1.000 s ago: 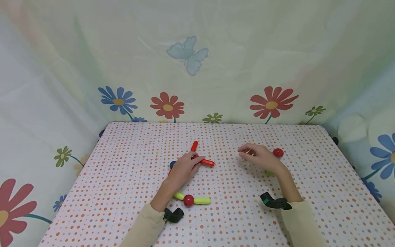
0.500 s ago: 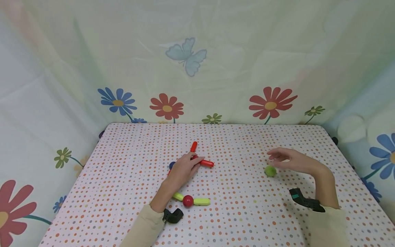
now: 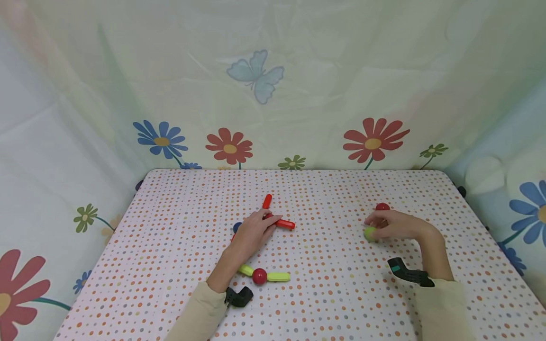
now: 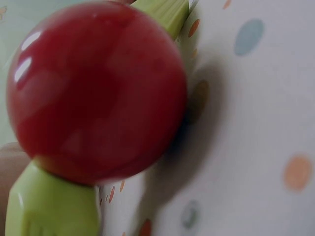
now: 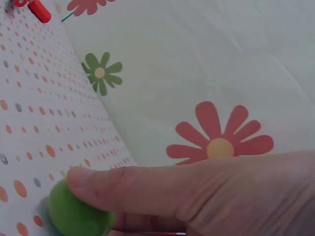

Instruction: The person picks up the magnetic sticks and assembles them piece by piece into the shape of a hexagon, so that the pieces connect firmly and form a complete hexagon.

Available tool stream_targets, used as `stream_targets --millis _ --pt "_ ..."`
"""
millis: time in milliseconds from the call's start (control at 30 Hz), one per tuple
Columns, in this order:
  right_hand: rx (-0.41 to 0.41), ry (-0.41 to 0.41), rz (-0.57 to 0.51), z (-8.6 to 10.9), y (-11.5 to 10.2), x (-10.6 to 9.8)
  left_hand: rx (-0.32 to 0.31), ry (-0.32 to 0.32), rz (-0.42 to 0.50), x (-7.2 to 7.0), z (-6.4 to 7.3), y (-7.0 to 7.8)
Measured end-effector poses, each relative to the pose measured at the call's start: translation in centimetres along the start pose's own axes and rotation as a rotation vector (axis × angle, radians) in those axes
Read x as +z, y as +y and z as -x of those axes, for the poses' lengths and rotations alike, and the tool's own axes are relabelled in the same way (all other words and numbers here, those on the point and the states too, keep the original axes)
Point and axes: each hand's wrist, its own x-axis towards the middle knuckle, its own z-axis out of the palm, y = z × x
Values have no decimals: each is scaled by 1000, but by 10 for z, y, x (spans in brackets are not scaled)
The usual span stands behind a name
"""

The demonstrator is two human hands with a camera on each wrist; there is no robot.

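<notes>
In the head view my left hand [image 3: 251, 232] rests on a joined piece of red sticks [image 3: 285, 224], its fingers lying over the middle. A blue ball [image 3: 237, 227] shows at that hand's left edge. Towards me lies a red ball [image 3: 259, 276] with yellow-green sticks [image 3: 278, 277] on either side; this ball [image 4: 96, 91] fills much of the left wrist view. On the right, my right hand [image 3: 398, 224] pinches a green ball [image 3: 369, 234] at the table. Its thumb lies on the ball [image 5: 76, 211] in the right wrist view, while the other fingers are mostly hidden.
Just beyond the right hand sits another red ball [image 3: 382, 206]. A dotted cloth covers the table [image 3: 324, 293]. Flowered curtains [image 3: 298, 94] stand behind it and at both sides.
My right hand moved right from mid-table, then lowered slightly left, and now pinches the green ball. The left hand stayed on the red sticks.
</notes>
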Motion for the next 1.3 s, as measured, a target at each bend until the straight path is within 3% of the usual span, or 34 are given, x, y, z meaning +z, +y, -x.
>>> stream_targets --millis 400,533,700,967,1300 --pt "6 26 -20 -12 -9 9 -12 14 14 0 0 0" --pt "-49 55 -29 -22 -17 18 -20 7 13 0 0 1" --pt "-111 105 -16 -39 -43 39 -22 -1 10 -1 1 2" --pt "-356 253 -63 -62 -78 72 -23 8 12 -1 -1 1" --pt "-362 233 -88 -68 -84 86 -15 18 22 0 0 0"
